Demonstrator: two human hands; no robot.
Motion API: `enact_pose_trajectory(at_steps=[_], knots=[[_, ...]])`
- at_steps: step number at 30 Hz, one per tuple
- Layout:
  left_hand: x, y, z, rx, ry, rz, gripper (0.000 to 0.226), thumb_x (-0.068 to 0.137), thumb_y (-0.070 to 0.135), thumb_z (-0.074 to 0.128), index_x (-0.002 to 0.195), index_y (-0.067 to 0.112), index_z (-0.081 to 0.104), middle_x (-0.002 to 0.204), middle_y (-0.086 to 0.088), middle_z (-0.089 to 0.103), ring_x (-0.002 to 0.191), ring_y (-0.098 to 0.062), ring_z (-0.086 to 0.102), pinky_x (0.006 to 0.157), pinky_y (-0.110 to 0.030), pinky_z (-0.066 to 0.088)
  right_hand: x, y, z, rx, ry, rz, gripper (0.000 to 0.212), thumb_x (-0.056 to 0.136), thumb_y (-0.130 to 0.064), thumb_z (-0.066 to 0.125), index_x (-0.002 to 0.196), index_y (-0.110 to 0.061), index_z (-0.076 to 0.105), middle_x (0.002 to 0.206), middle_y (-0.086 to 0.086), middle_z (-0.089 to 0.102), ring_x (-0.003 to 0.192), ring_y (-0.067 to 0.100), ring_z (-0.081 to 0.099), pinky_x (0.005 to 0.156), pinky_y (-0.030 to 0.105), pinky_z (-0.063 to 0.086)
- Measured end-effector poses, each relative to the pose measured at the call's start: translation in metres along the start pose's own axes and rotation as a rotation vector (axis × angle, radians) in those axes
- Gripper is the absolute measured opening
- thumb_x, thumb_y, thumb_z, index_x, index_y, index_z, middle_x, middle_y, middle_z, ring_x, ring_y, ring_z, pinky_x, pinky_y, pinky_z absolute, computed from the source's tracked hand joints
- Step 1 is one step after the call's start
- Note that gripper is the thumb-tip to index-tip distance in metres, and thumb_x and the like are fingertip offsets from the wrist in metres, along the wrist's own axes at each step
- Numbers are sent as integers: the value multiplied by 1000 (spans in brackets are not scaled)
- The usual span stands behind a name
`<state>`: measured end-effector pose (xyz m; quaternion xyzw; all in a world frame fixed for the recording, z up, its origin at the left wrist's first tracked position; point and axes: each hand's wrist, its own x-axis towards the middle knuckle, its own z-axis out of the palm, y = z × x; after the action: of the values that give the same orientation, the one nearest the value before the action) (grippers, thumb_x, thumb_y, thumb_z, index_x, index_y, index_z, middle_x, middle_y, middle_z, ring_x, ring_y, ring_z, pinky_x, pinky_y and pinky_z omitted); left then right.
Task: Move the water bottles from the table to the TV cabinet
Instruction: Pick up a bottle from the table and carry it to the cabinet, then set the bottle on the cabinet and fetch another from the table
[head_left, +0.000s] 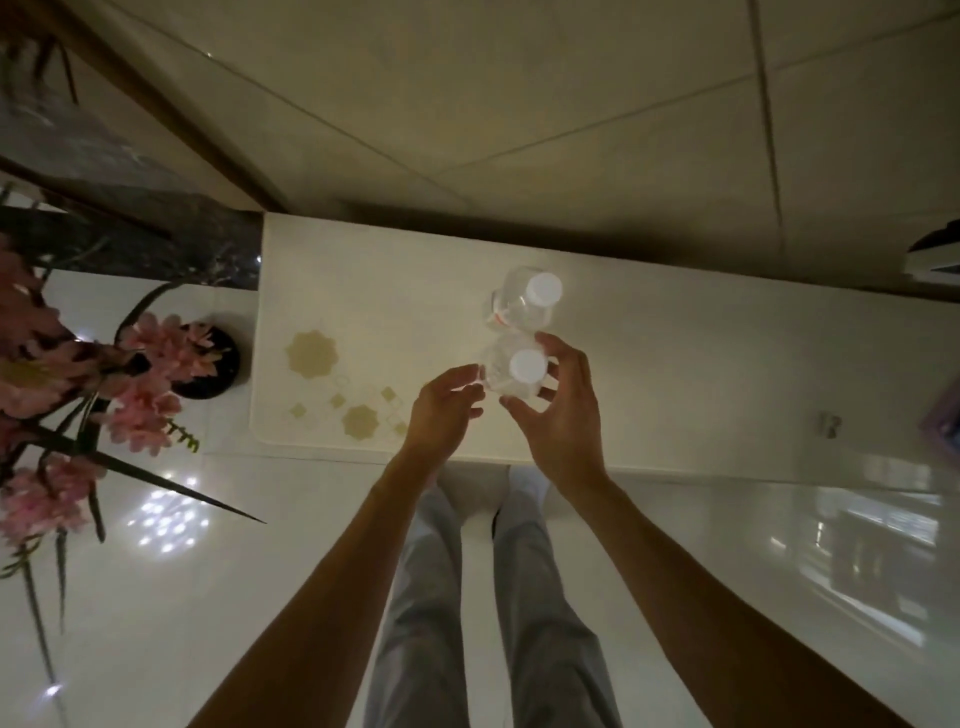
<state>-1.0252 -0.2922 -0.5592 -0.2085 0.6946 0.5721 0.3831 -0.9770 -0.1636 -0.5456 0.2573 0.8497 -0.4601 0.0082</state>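
Two clear water bottles with white caps stand upright on the white cabinet top (675, 364). The far bottle (524, 304) stands free, just behind the near bottle (511, 371). My right hand (558, 410) curls round the near bottle's right side, index finger behind it and thumb in front. My left hand (449, 405) sits at the bottle's left side, its loosely bent fingertips just touching the bottle. The lower part of the near bottle is hidden between my hands.
A dark pot of pink flowers (156, 374) stands on the glossy floor left of the cabinet. Gold flower patterns (311, 353) mark the cabinet's left part. A small object (828, 423) and a purple item (943, 421) lie at the right. My legs stand below the front edge.
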Motion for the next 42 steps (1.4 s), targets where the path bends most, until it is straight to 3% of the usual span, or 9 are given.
enact_pose_trajectory(at_steps=[10,20,24,29,33,37,42], knots=[[20,-4,3,81,76,40,30,98,19,51,124,13,65,128,-3,66,115,-22,63,104,-43,49,11,14,14,-27,10,-35,66,78,-33,77,133,-18,44,135,2,49,114,7,54,95,34,54],[24,-6,10,145,105,65,28,99,20,51,121,13,66,126,-2,67,109,-20,65,100,-41,52,12,12,10,-50,19,-22,67,79,-30,76,133,-14,41,136,5,52,115,6,51,97,27,48],[21,2,11,259,81,68,31,100,18,47,126,13,63,131,-1,64,116,-20,62,104,-40,49,14,12,8,-64,-18,-22,67,80,-30,75,134,-14,40,137,5,51,115,7,50,99,32,48],[-7,24,3,404,67,29,36,98,12,48,133,9,57,141,-7,56,127,-22,53,111,-34,41,9,3,-13,-96,-127,-2,69,81,-29,75,137,-20,36,141,3,47,122,20,54,101,38,49],[-47,56,-23,550,93,28,33,95,9,51,127,10,61,135,-7,60,120,-21,58,95,-21,40,4,-23,-58,-186,-184,-30,62,84,-25,71,136,-21,39,141,2,45,121,20,54,101,36,49],[-98,99,-46,830,117,169,24,95,8,53,114,5,68,122,-11,67,111,-27,63,96,-31,48,-3,-67,-116,-212,-209,-47,41,92,-16,60,131,-14,47,133,5,53,119,20,55,101,36,49],[-161,161,-32,1120,71,309,26,96,24,52,111,9,66,114,-9,69,105,-25,63,90,-33,48,-10,-117,-184,-216,-183,-59,29,91,-15,59,120,-13,58,121,4,61,113,19,57,97,28,45]])
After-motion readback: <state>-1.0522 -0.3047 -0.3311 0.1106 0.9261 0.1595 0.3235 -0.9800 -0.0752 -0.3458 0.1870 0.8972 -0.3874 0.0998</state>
